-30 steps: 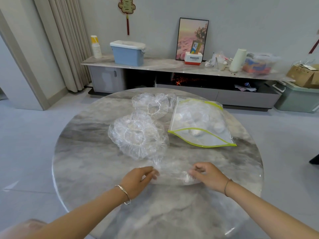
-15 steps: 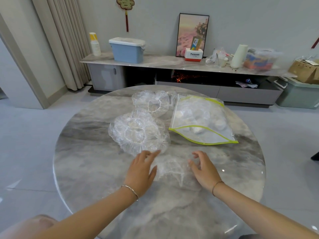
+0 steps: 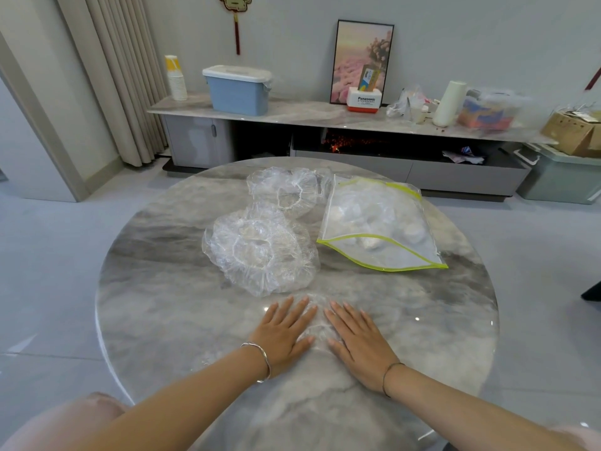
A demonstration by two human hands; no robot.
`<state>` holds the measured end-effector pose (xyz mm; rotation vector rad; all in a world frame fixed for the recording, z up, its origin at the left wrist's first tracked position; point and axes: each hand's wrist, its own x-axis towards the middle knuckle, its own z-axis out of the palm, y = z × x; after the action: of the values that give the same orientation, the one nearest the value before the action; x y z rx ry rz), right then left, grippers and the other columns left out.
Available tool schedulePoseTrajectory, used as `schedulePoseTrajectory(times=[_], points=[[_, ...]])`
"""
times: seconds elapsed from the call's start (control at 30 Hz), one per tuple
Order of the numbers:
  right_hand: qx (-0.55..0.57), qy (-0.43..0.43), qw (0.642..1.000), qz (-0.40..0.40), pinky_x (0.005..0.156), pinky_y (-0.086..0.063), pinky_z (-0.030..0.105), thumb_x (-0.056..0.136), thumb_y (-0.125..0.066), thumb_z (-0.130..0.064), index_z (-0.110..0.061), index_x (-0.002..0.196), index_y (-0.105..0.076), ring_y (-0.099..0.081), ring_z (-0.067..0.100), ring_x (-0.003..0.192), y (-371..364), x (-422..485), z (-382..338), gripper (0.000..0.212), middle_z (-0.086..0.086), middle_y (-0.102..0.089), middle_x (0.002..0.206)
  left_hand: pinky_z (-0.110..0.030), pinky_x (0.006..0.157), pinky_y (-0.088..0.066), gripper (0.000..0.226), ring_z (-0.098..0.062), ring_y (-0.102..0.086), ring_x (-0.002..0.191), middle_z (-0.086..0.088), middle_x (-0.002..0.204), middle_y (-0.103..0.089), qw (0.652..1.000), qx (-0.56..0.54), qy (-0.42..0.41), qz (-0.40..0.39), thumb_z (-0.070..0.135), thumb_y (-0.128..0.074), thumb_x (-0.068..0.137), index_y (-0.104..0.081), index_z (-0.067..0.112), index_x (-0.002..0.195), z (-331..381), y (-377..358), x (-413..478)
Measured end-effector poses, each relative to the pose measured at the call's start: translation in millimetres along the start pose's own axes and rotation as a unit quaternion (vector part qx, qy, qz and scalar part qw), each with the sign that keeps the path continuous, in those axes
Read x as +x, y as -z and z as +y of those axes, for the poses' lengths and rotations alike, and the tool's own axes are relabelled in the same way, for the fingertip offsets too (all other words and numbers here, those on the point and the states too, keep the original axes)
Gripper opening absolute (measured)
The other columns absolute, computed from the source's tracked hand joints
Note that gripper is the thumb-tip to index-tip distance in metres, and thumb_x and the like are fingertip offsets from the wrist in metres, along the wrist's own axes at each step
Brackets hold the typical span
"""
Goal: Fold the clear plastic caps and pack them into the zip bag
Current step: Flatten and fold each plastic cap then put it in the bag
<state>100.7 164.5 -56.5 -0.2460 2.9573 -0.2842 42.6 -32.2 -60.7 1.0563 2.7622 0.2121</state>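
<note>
Left of centre on the table (image 3: 162, 304), two loose caps had not moved over the last second: the near loose cap (image 3: 260, 252) lay puffed and unfolded around the middle, and the far loose cap (image 3: 283, 193) lay behind it toward the far edge.

Toward the near edge, the left hand (image 3: 283, 333) had changed most. A second before, its fingertips pinched the rim of the cap being worked. Then it let go, and it now lay palm down with fingers straight and spread, pressing on that cap and gripping nothing.

The pressed cap (image 3: 320, 320) was squashed flat against the table, showing only as a thin crinkled film between and just beyond the two hands.

The right hand (image 3: 361, 343) had done the same: pinch released, fingers straight, palm flat on the cap, just beside the left hand.

This looked like pressing the air out so that a fold would hold. The fold itself did not look finished.

Right of centre, the zip bag (image 3: 374, 229) had stayed put, well apart from the hands. Several folded caps were already inside, and its green-edged mouth faced the near edge and appeared open. By that reading, three caps were still to be packed.
</note>
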Motion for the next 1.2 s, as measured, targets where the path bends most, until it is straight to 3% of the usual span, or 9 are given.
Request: schedulePoseTrajectory(times=[0.17, 0.33, 0.47, 0.63, 0.8, 1.0, 1.07, 1.13, 1.2], points=[[-0.001, 0.009, 1.0, -0.008, 0.106, 0.023, 0.022, 0.053, 0.039, -0.074, -0.03, 0.142, 0.021, 0.025, -0.003, 0.133, -1, -2, 0, 0.101, -0.018, 0.024, 0.147, -0.034, 0.113, 0.011, 0.111, -0.022, 0.012, 0.145, 0.007, 0.157, 0.013, 1.0, -0.004, 0.0, -0.01, 0.073, 0.041, 0.05, 0.01, 0.031, 0.148, 2, 3, -1], [0.023, 0.024, 0.999, 0.014, 0.111, 0.018, 0.025, 0.062, 0.027, -0.074, -0.03, 0.15, -0.007, 0.011, 0.003, 0.143, 8, -4, 0, 0.104, -0.014, 0.002, 0.158, -0.031, 0.115, -0.005, 0.103, -0.018, -0.013, 0.142, 0.007, 0.157, -0.013, 0.999, -0.02, 0.023, -0.012, 0.08, 0.017, 0.064, -0.019, 0.033, 0.148, 6, 22, -3], [0.041, 0.112, 0.986, 0.121, 0.115, 0.003, 0.024, 0.091, -0.021, -0.065, -0.026, 0.137, -0.043, -0.03, 0.006, 0.133, 24, -11, -4, 0.064, -0.008, -0.042, 0.142, -0.028, 0.104, -0.02, 0.096, -0.016, -0.035, 0.116, 0.004, 0.124, -0.049, 0.999, -0.016, 0.015, 0.025, 0.065, 0.015, 0.066, -0.051, 0.034, 0.129, 1, 42, -8], [-0.039, 0.251, 0.963, 0.085, 0.112, -0.016, 0.028, 0.085, -0.044, -0.065, -0.027, 0.125, -0.051, -0.045, 0.009, 0.119, 20, -21, 0, 0.056, -0.007, -0.053, 0.126, -0.03, 0.11, -0.018, 0.09, -0.017, -0.033, 0.126, 0.002, 0.132, -0.043, 0.999, -0.02, -0.017, 0.042, 0.061, 0.007, 0.07, -0.054, 0.026, 0.126, -2, 38, -17], [-0.092, 0.284, 0.946, 0.131, 0.108, -0.023, 0.031, 0.086, -0.049, -0.051, -0.029, 0.113, -0.061, -0.053, 0.009, 0.109, 10, -19, 2, 0.036, -0.009, -0.061, 0.112, -0.027, 0.115, 0.005, 0.093, -0.012, -0.007, 0.145, 0.011, 0.15, -0.032, 0.999, -0.017, -0.036, -0.02, 0.059, 0.011, 0.068, -0.042, 0.026, 0.137, -7, 33, -17], [0.053, 0.165, 0.97, 0.17, 0.094, -0.034, 0.022, 0.083, -0.051, -0.031, -0.028, 0.082, -0.07, -0.057, 0.002, 0.081, 8, -11, -4, 0.019, -0.014, -0.067, 0.085, -0.022, 0.106, -0.022, 0.093, -0.009, -0.037, 0.12, 0.01, 0.123, -0.052, 0.996, -0.081, -0.029, -0.022, 0.08, 0.001, 0.067, -0.054, 0.035, 0.126, -14, 41, -12], [0.209, 0.071, 0.964, 0.15, 0.083, -0.038, 0.013, 0.085, -0.058, -0.022, -0.024, 0.08, -0.069, -0.059, 0.001, 0.078, 15, -13, -6, 0.012, -0.013, -0.068, 0.08, -0.026, 0.101, -0.028, 0.077, -0.011, -0.04, 0.109, 0.007, 0.109, -0.054, 0.99, -0.138, -0.015, -0.04, 0.08, -0.002, 0.069, -0.06, 0.041, 0.101, -16, 45, -11], [0.387, -0.025, 0.913, 0.126, 0.072, -0.043, 0.011, 0.088, -0.06, -0.009, -0.02, 0.074, -0.065, -0.06, -0.003, 0.069, 24, -14, -9, 0.018, -0.014, -0.066, 0.069, -0.027, 0.095, -0.032, 0.058, -0.014, -0.041, 0.097, 0.007, 0.089, -0.051, 0.982, -0.182, -0.001, -0.042, 0.078, -0.006, 0.078, -0.047, 0.038, 0.074, -16, 49, -11], [0.506, -0.105, 0.846, 0.131, 0.06, -0.042, 0.011, 0.089, -0.056, 0.0, -0.013, 0.069, -0.06, -0.059, -0.001, 0.058, 28, -10, -8, 0.024, -0.012, -0.062, 0.056, -0.02, 0.087, -0.033, 0.066, -0.015, -0.042, 0.088, 0.004, 0.078, -0.049, 0.972, -0.232, 0.023, -0.028, 0.077, -0.009, 0.08, -0.046, 0.024, 0.071, -13, 53, -13]])
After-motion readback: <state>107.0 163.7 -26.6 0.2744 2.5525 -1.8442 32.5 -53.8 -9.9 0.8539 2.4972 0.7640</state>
